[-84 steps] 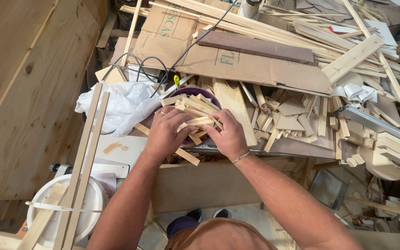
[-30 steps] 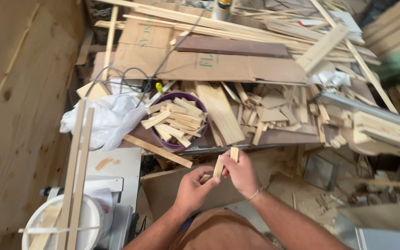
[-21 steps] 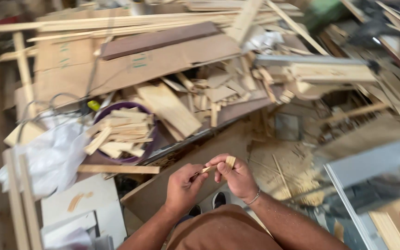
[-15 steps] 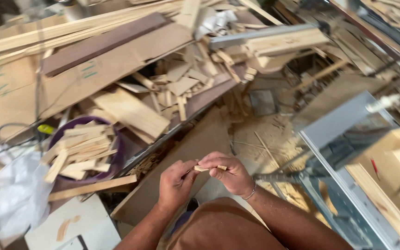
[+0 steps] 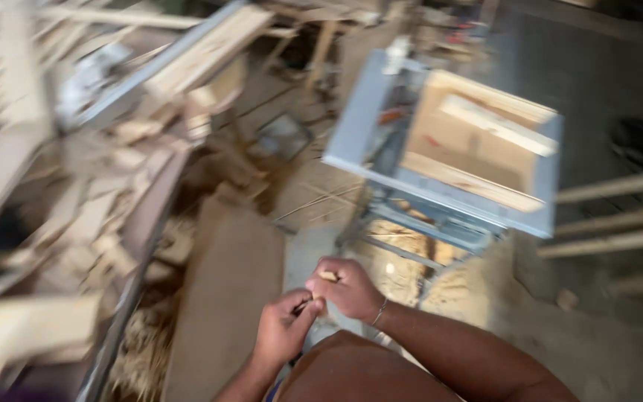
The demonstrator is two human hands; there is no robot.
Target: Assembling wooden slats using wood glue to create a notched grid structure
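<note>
Wood pieces (image 5: 327, 277) gripped by both hands (image 5: 314, 305), view swung rightward

stick (image 5: 328, 276): small, pale wood, mostly hidden by fingers
pose: cannot tell, picture is blurred
place: lower middle of the frame, pinched between both hands

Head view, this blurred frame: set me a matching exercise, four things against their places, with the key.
Things:
1. small wood pieces
2. grey metal-framed table
3. pile of wood offcuts
4. long brown board

Places:
A. upper right of middle, holding pale wooden boards
B. lying on the floor, just left of the hands
C. pinched between the left hand and right hand
D. along the left side

Pairs: 1-C, 2-A, 3-D, 4-B
</note>
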